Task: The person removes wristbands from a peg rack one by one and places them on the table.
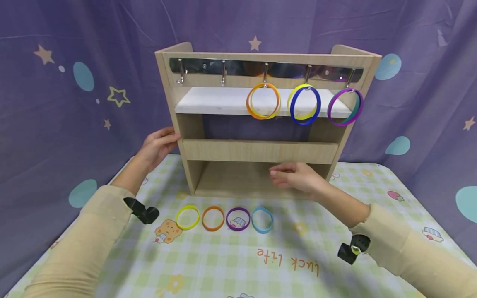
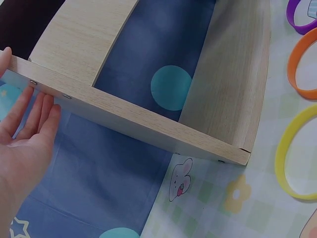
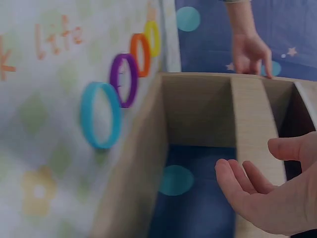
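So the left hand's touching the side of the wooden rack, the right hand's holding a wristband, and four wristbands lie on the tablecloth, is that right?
Not quite: the right hand holds nothing, as the right wrist view shows. The left hand does touch the wooden rack, and four wristbands lie on the tablecloth.

This looked like a curtained-off recording corner, the kind of room beyond it hidden: star-printed purple fabric (image 1: 223, 25) hung past the far, left and right edges of a worktop (image 1: 376, 176) spread with cartoon-patterned checked cloth (image 1: 208, 265), and black devices (image 1: 140, 211) sat at the sleeve cuffs (image 1: 117, 198).
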`<state>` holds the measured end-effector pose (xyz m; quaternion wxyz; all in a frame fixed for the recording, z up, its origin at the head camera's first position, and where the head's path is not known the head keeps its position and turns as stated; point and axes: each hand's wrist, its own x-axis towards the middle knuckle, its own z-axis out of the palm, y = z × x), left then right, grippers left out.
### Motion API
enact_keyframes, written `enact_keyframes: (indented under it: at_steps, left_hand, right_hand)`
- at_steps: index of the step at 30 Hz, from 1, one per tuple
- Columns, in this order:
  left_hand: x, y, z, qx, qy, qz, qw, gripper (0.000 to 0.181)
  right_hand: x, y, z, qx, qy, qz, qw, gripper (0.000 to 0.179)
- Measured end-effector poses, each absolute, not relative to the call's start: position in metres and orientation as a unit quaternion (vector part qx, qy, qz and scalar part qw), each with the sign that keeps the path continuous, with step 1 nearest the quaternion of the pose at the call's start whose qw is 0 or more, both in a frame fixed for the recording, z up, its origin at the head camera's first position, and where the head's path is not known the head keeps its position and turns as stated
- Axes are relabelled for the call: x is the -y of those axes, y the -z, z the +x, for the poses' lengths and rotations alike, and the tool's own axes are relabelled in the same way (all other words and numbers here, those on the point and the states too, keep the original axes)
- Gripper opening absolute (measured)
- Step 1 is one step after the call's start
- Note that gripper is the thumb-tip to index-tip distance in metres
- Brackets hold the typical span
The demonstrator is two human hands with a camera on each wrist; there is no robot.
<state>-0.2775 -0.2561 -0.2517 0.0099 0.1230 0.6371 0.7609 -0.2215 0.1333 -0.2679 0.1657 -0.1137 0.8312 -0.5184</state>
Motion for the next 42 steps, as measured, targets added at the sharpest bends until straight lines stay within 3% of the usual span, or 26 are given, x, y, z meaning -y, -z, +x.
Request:
enact_keyframes:
  at_steps: [22,30,42]
  left_hand:
    - [0.256,0.252,-0.279,-0.64,-0.759,0.121,0.011,0.071]
    - [0.255,0.253,-0.279,-0.635,-0.762,0.124,0.006,0.07]
    - [0.255,0.253,-0.28,-0.631,-0.765,0.131,0.003,0.069]
  right_hand:
    - [-0.113,0.186,-0.203,-0.83,0.532,-0.157,0.054,0.05]
    - [-0.105,0.176,-0.202,-0.809,0.568,-0.149,0.028,0.055]
    - [-0.087,0.175,-0.206,-0.721,0.68,-0.128,-0.017,0.039]
